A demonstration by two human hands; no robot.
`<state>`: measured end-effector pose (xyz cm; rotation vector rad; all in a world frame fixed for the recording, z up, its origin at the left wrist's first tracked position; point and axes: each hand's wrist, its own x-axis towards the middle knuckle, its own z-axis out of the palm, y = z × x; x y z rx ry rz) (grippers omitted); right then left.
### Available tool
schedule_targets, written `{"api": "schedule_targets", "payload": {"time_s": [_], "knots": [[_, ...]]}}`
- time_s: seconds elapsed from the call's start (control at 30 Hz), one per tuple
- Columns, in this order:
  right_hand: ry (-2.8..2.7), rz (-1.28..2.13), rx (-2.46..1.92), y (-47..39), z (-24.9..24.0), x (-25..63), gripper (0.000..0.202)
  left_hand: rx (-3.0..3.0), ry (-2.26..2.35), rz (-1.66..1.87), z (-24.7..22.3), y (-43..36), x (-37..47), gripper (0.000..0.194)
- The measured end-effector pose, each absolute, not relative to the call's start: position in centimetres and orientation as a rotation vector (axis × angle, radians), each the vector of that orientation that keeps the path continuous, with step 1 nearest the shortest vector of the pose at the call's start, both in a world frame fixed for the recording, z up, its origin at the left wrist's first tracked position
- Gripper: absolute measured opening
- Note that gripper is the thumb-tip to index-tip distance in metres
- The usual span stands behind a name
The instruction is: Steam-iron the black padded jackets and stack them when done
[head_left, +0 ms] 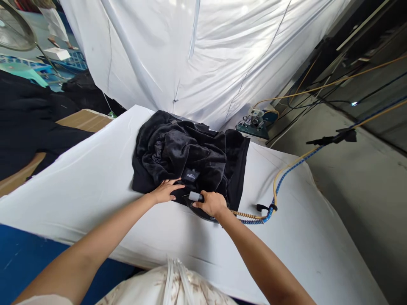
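Observation:
A black plush garment (200,148) with a GUESS label (190,175) lies bunched on the white-covered table (152,241). My left hand (165,190) rests on its near edge, just left of the label, fingers spread. Closed around the handle of an iron (196,196) is my right hand (211,204). The iron's body is dark, partly hidden by my hand, and sits on the garment's near edge. A yellow hose and a blue hose (280,182) run from it up to the right.
White sheeting (190,63) hangs behind the table. A small machine (254,123) stands at the back right. Dark clothes (28,123) and cardboard (84,120) are at the left. A fan (15,27) and a person's legs (55,25) show at the upper left.

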<state>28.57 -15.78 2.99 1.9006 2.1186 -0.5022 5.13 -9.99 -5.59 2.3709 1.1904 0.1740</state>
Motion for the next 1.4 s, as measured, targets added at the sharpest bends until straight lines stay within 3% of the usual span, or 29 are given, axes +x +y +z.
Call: {"api": "schedule_targets", "payload": {"time_s": [0.13,0.37,0.53,0.73,0.87,0.97,1.1,1.2,1.3,1.4], "knots": [[2.095,-0.495,2.020,-15.2,2.6,26.7,0.056,2.347,1.128,0.399,-6.1,-9.7,4.2,0.064],[2.142,-0.530,1.938,-14.2,2.8,25.6,0.054,2.298,1.083,0.851,-4.4,-9.5,2.8,0.044],[2.166,-0.534,1.887,-13.7,2.6,25.7,0.055,2.390,1.298,0.521,-3.7,-10.5,0.1,0.030],[2.173,-0.525,1.872,-13.5,2.8,25.0,0.056,2.404,1.473,0.314,-4.0,-10.5,-1.5,0.038],[2.140,-0.500,1.905,-13.8,3.3,24.7,0.057,2.221,1.573,0.038,-4.2,-8.5,-1.6,0.061],[2.130,-0.478,1.908,-13.8,3.4,24.6,0.056,2.180,1.467,-0.063,-4.4,-7.3,-2.0,0.069],[2.138,-0.460,1.872,-13.7,3.3,24.7,0.056,2.225,1.432,0.140,-4.6,-6.9,-3.5,0.058],[2.098,-0.473,1.892,-13.7,3.2,24.6,0.057,2.112,1.775,0.475,-4.7,-6.9,-4.9,0.042],[2.032,-0.491,1.956,-13.6,3.3,24.1,0.055,1.705,2.125,0.558,-4.6,-6.5,-6.0,0.050],[1.989,-0.498,1.991,-13.5,3.5,23.6,0.053,1.305,2.058,0.468,-4.2,-6.1,-6.2,0.063]]}}
